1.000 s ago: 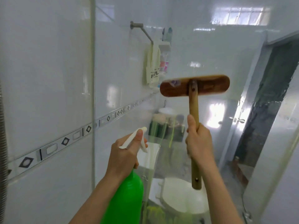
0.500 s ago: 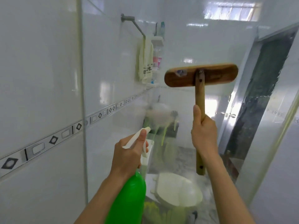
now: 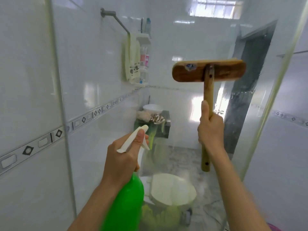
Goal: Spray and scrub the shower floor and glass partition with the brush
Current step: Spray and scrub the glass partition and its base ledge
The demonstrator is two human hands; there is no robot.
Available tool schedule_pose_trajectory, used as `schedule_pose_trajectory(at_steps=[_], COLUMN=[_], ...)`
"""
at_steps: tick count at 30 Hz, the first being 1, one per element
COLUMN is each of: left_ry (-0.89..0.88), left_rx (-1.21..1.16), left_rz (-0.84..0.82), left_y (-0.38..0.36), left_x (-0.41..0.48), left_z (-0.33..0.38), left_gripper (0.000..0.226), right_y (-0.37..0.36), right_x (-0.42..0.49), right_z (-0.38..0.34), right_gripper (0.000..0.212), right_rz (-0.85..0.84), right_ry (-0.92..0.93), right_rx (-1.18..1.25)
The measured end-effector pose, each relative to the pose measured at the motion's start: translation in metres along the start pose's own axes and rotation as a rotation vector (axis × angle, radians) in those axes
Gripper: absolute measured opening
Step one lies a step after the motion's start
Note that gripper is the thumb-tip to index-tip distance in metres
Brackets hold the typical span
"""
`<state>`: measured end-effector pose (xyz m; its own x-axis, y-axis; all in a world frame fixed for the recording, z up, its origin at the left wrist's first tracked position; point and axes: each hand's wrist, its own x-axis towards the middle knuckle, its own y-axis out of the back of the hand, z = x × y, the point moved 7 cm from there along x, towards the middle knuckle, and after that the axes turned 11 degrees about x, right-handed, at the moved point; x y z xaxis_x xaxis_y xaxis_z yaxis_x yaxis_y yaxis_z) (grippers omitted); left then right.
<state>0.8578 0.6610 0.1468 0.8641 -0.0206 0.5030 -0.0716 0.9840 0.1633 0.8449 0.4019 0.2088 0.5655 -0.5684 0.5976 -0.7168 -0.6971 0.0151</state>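
One broad glass partition [image 3: 183, 39] is seen across most of the view, streaked with greenish liquid low in the middle. A white toilet [image 3: 173, 189] is visible through it. A green spray bottle [image 3: 126, 202] is held up close to the glass, its neck gripped by the left hand [image 3: 123, 162], with a finger laid over the white sprayer head. A wooden brush [image 3: 209, 73] is held upright with its head topmost, facing the glass. Its handle is clasped in the right hand [image 3: 210, 130], the thumb laid along it.
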Motion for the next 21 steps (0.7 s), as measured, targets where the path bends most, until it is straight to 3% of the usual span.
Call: schedule_pose_trajectory(at_steps=[3,8,11,15,21], left_ry=[-0.008,-0.038,-0.044,-0.058,-0.045], left_rx=[-0.006,-0.039,-0.037,-0.016,-0.009], left_rz=[-0.002,-0.039,-0.058,-0.077,-0.11], left_y=[-0.004,-0.014,-0.021,-0.034,-0.052], left_x=[-0.001,-0.004,-0.004,-0.005,-0.004], left_z=[0.004,0.008,0.006,0.009,0.01], left_gripper=[0.047,0.048,0.047,0.05,0.049], right_y=[0.009,0.034,0.04,0.063,0.094], right_x=[0.004,-0.108,-0.068,0.006,-0.1], right_z=[0.008,0.099,0.067,0.02,0.136], right_gripper=[0.055,0.054,0.055,0.059,0.066], right_rz=[0.025,0.076,0.03,0.113,0.19], right_ry=[0.016,-0.193,-0.13,-0.08,-0.29], right_rx=[0.01,-0.015,-0.019,-0.017,-0.125])
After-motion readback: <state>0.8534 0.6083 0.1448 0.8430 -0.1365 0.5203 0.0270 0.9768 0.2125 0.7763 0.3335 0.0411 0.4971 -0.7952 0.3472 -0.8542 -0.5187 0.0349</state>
